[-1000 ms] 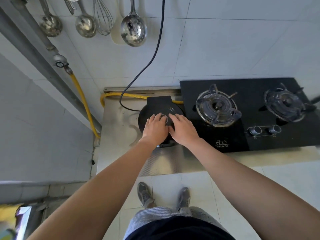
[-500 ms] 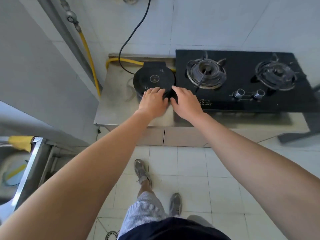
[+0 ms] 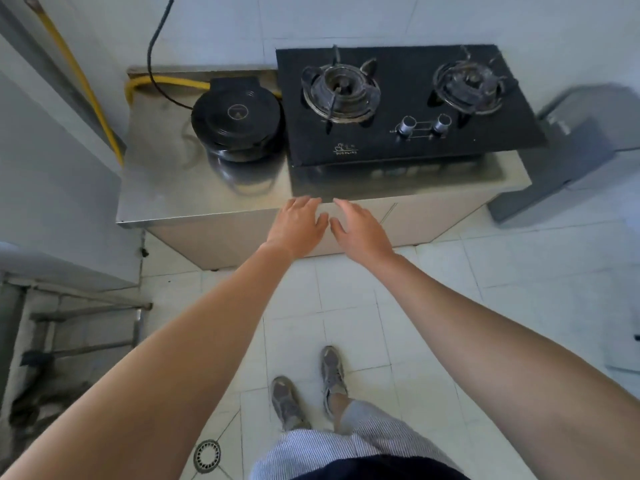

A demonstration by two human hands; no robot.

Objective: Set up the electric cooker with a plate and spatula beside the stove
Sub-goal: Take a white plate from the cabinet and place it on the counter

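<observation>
Cooker (image 3: 236, 120) sits closed on the steel counter (image 3: 166, 188), toward its back-left, pressed just beside the left edge of the black gas stove (image 3: 408, 98); its black cord (image 3: 152, 57) runs up the tiled wall. Your left hand (image 3: 298, 225) and right hand (image 3: 360, 230) hover side by side at the counter's front edge, palms down, fingers loosely spread, holding nothing — neither touches the cooker. Placement step looks done to me; plate and spatula are the remaining part, and neither shows in view, so I can't say where they are. Next move likely calls for turning away to fetch them, then setting them on the bare steel at the counter's front-left, which has room. Writing: the stove's front-left corner carries a small logo reading roughly "DUCKLING" — blurry, low confidence. The cooker lid has a round emblem, unreadable.
</observation>
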